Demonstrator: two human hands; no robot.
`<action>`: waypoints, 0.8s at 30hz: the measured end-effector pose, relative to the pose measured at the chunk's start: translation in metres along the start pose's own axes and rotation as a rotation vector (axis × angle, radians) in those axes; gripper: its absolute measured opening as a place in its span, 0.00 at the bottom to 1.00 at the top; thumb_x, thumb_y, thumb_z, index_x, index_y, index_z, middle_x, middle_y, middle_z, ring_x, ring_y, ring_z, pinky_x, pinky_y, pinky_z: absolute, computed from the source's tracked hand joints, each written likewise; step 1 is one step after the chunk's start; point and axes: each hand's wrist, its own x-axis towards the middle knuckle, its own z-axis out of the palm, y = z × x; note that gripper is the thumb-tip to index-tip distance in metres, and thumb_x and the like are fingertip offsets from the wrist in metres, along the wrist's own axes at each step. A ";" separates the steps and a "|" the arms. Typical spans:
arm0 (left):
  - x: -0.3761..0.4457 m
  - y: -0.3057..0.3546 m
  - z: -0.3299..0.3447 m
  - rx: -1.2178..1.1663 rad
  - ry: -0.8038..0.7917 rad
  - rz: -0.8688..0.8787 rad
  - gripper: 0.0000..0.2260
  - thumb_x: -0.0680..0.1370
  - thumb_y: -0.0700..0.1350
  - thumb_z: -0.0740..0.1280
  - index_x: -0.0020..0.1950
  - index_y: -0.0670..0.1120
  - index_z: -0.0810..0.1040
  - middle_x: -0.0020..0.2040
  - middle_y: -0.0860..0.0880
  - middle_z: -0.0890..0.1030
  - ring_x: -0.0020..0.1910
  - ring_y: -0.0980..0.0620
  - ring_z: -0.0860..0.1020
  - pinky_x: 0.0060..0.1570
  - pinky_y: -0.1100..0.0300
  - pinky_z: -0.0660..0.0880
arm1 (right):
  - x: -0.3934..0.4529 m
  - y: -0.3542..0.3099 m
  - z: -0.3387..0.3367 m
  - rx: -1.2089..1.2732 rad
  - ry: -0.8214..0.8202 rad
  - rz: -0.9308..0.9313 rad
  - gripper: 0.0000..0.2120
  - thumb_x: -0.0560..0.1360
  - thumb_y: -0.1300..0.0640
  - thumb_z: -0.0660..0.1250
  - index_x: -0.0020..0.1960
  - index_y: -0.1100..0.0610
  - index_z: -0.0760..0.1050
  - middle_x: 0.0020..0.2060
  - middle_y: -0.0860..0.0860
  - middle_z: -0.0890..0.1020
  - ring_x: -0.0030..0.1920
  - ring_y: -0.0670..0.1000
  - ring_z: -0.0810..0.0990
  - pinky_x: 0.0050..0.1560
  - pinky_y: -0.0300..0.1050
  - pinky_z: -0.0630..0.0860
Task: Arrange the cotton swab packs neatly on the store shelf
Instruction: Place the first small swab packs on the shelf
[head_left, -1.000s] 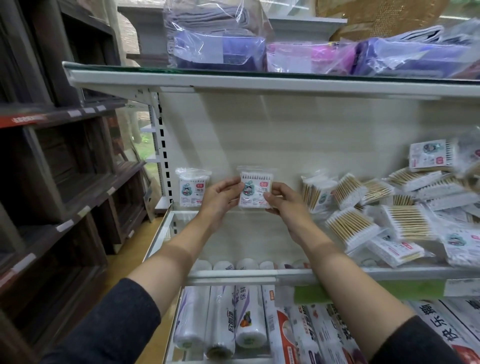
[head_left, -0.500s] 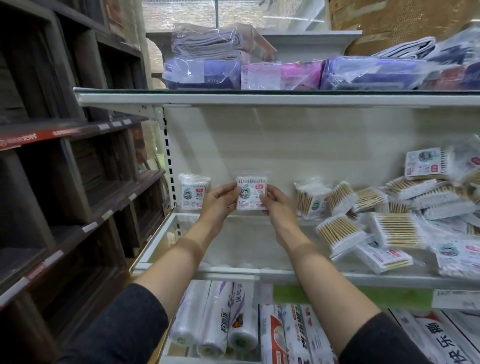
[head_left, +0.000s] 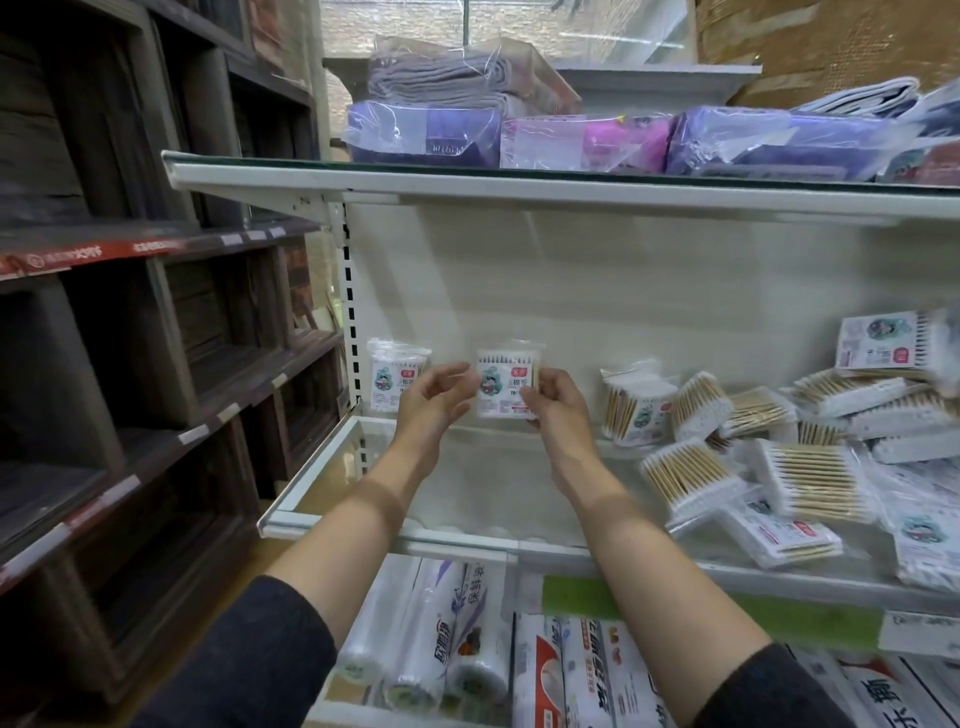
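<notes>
Shelf (head_left: 332, 483) left bare; swab pile (head_left: 779, 457) blocks right.

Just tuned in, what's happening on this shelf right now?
A person is standing cotton swab packs up along the back of the white shelf. One pack already stands upright at the far left. The right hand pinches a second pack, held upright just to the right of the first, while the left hand sits beside it with fingers open, apparently not gripping. To the right, a jumbled heap of packs is not yet sorted.
</notes>
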 end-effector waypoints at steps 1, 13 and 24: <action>-0.001 0.000 -0.001 0.014 0.023 0.016 0.07 0.74 0.37 0.69 0.48 0.48 0.77 0.43 0.51 0.78 0.43 0.55 0.77 0.45 0.63 0.72 | 0.000 0.000 -0.001 -0.013 0.025 -0.008 0.10 0.75 0.67 0.64 0.45 0.52 0.71 0.46 0.53 0.80 0.43 0.48 0.77 0.41 0.35 0.71; -0.006 0.003 0.000 -0.061 -0.186 0.038 0.11 0.79 0.37 0.61 0.60 0.40 0.75 0.50 0.49 0.82 0.50 0.53 0.80 0.50 0.59 0.79 | -0.006 -0.008 -0.001 0.025 -0.007 -0.093 0.10 0.74 0.67 0.63 0.44 0.53 0.75 0.42 0.48 0.79 0.42 0.46 0.76 0.37 0.38 0.70; -0.007 0.014 0.001 -0.241 -0.297 -0.087 0.12 0.82 0.39 0.55 0.52 0.40 0.77 0.43 0.46 0.85 0.43 0.51 0.84 0.47 0.58 0.81 | -0.011 -0.012 0.000 0.086 -0.087 -0.061 0.07 0.79 0.59 0.62 0.43 0.53 0.76 0.35 0.47 0.77 0.34 0.44 0.73 0.34 0.35 0.67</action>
